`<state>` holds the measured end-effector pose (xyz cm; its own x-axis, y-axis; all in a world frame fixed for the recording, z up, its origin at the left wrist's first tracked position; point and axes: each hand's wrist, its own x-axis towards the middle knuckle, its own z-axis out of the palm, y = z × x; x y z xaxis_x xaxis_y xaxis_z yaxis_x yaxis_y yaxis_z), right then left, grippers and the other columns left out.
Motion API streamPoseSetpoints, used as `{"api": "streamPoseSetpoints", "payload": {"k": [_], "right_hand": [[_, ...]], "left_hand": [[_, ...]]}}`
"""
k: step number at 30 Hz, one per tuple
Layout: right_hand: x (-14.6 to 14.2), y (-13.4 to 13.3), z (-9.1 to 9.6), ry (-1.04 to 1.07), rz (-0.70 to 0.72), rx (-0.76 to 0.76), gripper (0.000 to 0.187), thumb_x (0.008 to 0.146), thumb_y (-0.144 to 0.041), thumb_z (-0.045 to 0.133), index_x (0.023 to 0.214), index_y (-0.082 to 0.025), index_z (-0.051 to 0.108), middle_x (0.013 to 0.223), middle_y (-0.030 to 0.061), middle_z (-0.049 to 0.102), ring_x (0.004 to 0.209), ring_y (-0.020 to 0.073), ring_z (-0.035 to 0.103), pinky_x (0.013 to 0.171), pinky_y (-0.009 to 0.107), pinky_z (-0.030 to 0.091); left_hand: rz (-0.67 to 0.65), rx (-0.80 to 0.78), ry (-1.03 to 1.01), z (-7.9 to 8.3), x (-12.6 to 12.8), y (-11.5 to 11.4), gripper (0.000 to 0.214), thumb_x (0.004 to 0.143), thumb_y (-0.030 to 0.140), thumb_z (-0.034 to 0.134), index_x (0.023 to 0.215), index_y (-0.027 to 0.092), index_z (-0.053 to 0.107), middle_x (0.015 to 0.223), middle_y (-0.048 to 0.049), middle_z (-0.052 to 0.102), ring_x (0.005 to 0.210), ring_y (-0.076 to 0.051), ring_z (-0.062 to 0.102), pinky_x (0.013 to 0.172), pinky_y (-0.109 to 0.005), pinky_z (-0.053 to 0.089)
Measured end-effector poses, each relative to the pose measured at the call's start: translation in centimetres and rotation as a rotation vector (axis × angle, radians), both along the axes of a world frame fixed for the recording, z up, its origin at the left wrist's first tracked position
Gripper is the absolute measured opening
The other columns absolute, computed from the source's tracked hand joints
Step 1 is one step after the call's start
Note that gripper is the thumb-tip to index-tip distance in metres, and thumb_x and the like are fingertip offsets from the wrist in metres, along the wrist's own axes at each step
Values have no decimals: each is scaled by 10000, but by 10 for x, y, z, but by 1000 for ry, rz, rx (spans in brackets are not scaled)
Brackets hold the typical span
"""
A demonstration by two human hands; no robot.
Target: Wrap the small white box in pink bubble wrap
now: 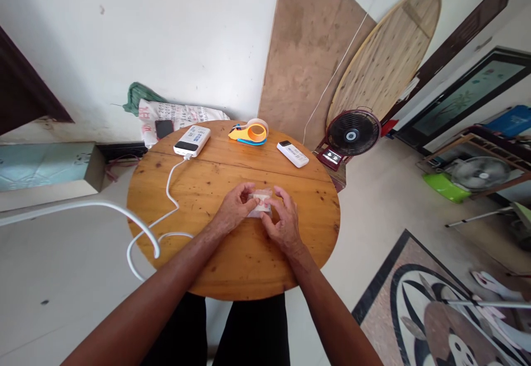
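A small whitish block in clear plastic wrap (261, 204) lies on the round wooden table (232, 172), between my hands. My left hand (236, 208) holds its left side, the thumb pressed on top and the fingers curled at the far edge. My right hand (284, 221) is closed around the right side, its thumb at the near corner and the index finger on the wrap. Print on the block is too small to read. My fingers hide parts of its edges.
Farther back on the table are a white power bank (194, 139) with a plugged-in cable (168, 186), an orange tape dispenser (253, 132) and a second white power bank (293, 153). A fan (352, 134) stands beyond the right edge. A white tube (124, 208) curves in at left.
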<state>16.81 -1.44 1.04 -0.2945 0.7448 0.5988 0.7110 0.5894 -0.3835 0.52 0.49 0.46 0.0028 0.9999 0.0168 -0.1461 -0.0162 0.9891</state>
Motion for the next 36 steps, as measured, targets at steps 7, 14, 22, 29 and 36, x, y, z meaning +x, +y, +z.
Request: {"api": "streamPoseSetpoints", "payload": {"k": [7,14,22,29,36], "right_hand": [[1,-1,4,145,58,-101,300,800,-285,601,1088,-203,593,1321,112,502,1221,251,477,1028,426,361],[7,25,15,283,-73,-388,404,803,-297,568,1195,-203,542,1252,103,566,1120,229,548,918,389,452],[-5,66,36,14,77,-343,97,776,-188,574,776,-189,672,1102,81,646,1053,215,583,942,378,427],[-8,39,39,-119,132,-185,180,819,-163,551,731,-211,701,1164,68,620,1073,211,561,952,387,414],[2,32,31,-166,155,-81,187,856,-184,556,857,-239,736,1144,51,636,1021,203,566,909,372,414]], "left_hand": [[-15,15,16,-1,-1,-1,534,643,345,678,1111,141,518,860,0,526,755,-134,525,674,-277,451],[-32,28,0,-1,1,-1,545,634,327,690,1122,156,516,891,-7,536,752,-137,532,685,-287,452],[-81,5,-49,-7,1,3,689,645,326,701,1260,152,443,1044,-67,579,862,-176,582,775,-330,473],[-169,29,-84,-7,-1,6,752,667,372,708,1314,140,403,1021,-68,631,910,-194,597,809,-332,454],[-163,57,35,3,-2,-1,342,719,398,641,950,150,605,816,-15,625,726,-151,552,687,-280,427]]}}
